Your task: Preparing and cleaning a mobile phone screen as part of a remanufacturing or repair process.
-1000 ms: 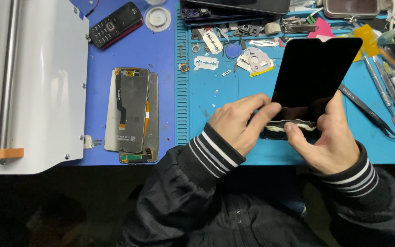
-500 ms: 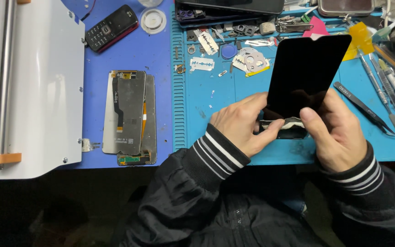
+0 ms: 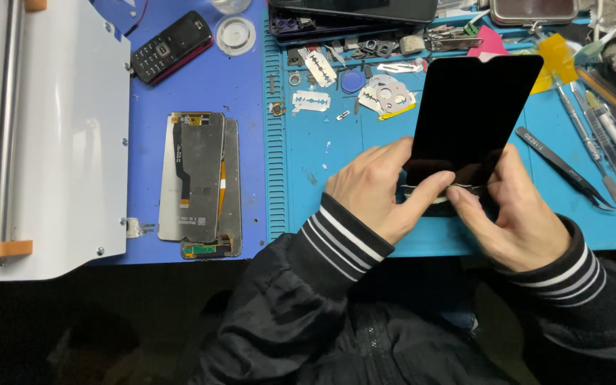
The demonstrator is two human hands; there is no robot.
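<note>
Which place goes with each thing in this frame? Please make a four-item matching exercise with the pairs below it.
Things:
1. black phone screen
2. keypad phone
3. black tweezers
4. razor blade

Places:
A. flat on the teal mat, above the left hand
B. on the blue surface, beside the white machine
C. gripped at its lower end by both hands
D. on the teal mat, next to the right hand

Pairs: 1-C, 2-B, 3-D, 4-A
</note>
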